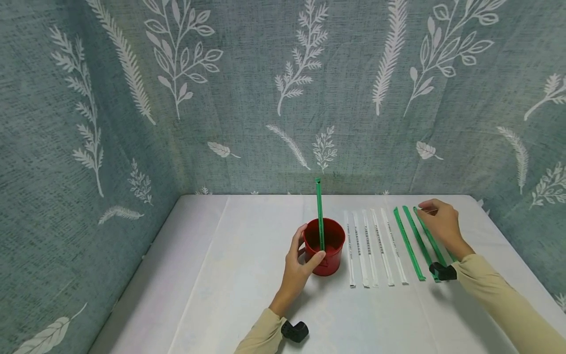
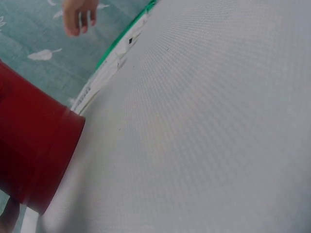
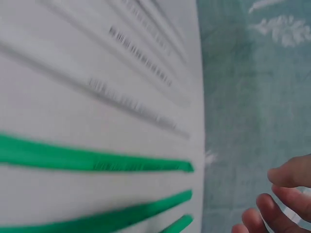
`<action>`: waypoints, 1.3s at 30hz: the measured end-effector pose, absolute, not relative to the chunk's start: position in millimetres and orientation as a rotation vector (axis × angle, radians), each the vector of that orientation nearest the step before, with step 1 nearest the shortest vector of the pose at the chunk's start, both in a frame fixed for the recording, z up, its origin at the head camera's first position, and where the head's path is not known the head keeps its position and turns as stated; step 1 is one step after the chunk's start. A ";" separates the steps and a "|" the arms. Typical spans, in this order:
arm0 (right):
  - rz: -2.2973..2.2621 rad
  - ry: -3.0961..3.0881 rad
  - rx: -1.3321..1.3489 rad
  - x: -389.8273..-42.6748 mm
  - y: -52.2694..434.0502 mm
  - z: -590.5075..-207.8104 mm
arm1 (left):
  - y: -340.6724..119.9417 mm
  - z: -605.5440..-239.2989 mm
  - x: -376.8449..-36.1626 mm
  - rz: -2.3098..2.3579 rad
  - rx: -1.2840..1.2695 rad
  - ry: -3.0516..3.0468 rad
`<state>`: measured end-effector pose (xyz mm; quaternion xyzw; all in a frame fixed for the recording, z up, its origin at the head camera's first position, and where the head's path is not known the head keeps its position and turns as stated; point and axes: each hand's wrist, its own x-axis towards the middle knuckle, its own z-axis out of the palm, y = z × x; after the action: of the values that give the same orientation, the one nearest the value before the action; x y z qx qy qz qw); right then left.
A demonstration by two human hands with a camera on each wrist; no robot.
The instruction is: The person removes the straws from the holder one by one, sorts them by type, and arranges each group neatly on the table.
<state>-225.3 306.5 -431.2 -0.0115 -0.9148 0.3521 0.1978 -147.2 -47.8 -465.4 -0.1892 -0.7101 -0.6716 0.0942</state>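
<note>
White-clothed table (image 1: pixel 247 295), leaf-print fabric walls (image 1: pixel 265 98); left hand (image 1: pixel 298 268) gripping cup (image 1: pixel 329 258), right (image 1: pixel 439 223) pinching straw (image 1: pixel 431 241).

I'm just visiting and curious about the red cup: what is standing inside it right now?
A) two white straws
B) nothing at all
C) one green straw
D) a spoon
C: in the head view a single green straw stands upright in the red cup, which the left hand holds, while the white straws lie on the table beside it.

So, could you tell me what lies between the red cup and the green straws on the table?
Five white wrapped straws lie side by side between red cup and green straws, in the head view.
</note>
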 end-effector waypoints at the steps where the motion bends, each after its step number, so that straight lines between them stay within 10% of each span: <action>1: 0.992 -2.558 -0.015 -225.0 302.1 -428.4 | -48.2 -465.2 -147.3 -1.992 -0.559 -2.105; 39: 1.347 -2.539 0.387 -212.8 192.5 -382.6 | -46.8 -467.4 -148.8 -1.996 -0.556 -2.109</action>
<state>-212.8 192.5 -382.6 0.1325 -0.8691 0.4610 0.1206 -148.8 -46.8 -467.4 -0.1874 -0.7102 -0.6723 0.0924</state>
